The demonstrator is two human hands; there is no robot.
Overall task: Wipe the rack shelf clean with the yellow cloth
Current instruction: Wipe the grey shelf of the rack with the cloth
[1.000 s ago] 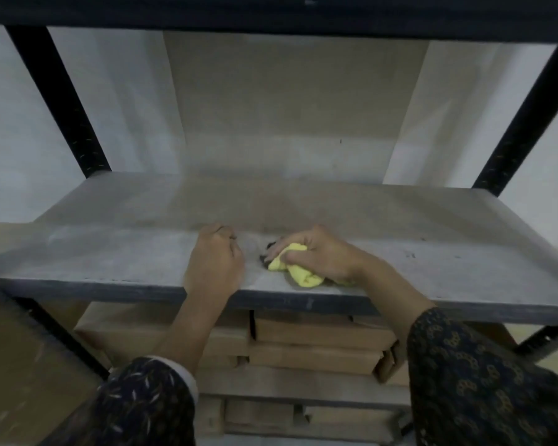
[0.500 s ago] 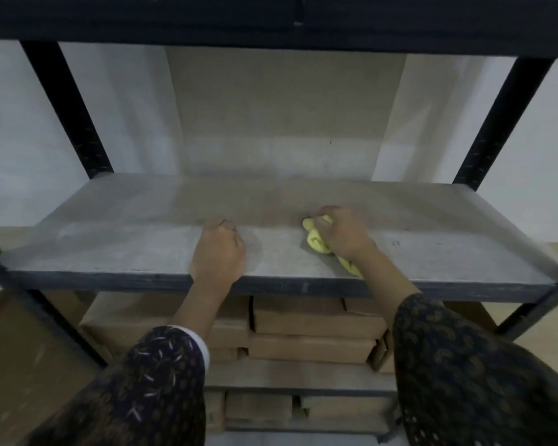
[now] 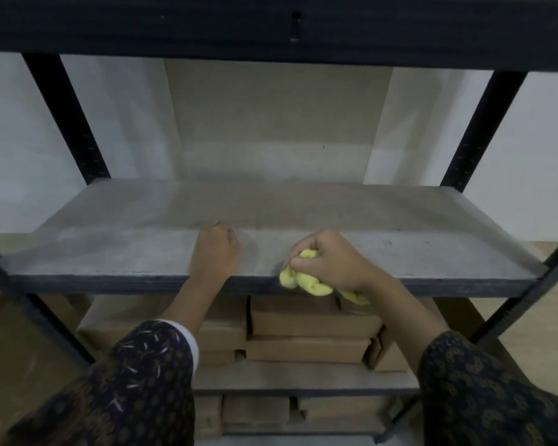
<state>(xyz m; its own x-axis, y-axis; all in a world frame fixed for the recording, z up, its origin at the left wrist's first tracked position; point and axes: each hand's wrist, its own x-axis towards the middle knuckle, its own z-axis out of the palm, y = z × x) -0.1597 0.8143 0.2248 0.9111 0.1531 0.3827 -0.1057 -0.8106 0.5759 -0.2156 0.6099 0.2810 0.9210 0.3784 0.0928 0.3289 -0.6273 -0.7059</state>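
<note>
The grey rack shelf [image 3: 126, 252] spans a white-walled room; the right hand [image 3: 332, 262] clenches the yellow cloth [image 3: 306, 281] at its six o'clock edge; the left hand [image 3: 215, 249] rests fisted, empty, at nine o'clock of the cloth.

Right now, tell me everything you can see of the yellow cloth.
The yellow cloth looks like soft fabric, bright yellow and bunched into rolled folds rather than spread flat. The right hand grips it from above, fingers closed over its top. It sits at the front edge of the grey shelf, near the middle, with its lower folds spilling over the dark front lip. A tail trails to the right under the wrist. The left hand rests apart from it on the shelf.
</note>
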